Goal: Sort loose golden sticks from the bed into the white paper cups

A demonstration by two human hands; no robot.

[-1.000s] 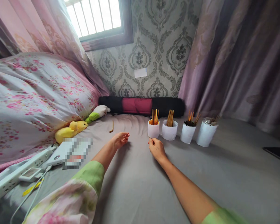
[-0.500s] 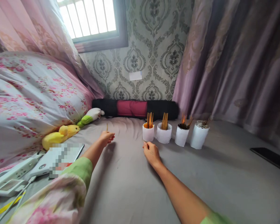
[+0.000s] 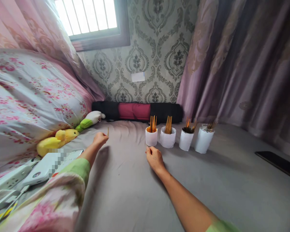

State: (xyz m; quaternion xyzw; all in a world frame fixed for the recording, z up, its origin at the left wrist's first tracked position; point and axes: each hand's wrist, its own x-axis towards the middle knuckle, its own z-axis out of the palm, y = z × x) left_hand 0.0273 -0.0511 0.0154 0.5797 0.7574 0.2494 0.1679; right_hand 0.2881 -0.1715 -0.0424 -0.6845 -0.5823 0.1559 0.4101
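Observation:
My left hand is raised over the sheet on the left, fingers closed on a thin brownish stick that points upward. In front of the leftmost white cup rests my right hand, fingers curled together; whether anything is pinched in them is hidden. That cup has an orange inside and holds several thin sticks. To its right stand a wider white cup with brown sticks, a white-wrapped cup with a dark rim, and a taller white-wrapped jar, both with sticks showing at the top.
A grey sheet lies under everything. A black and red roll lies along the wall. Plush toys, a white device and a power strip lie at left, a dark flat object at right.
My left hand has moved left and slightly up with the stick, which now shows at the hand's right side. My right hand stays by the leftmost cup. The whole view has shifted slightly.

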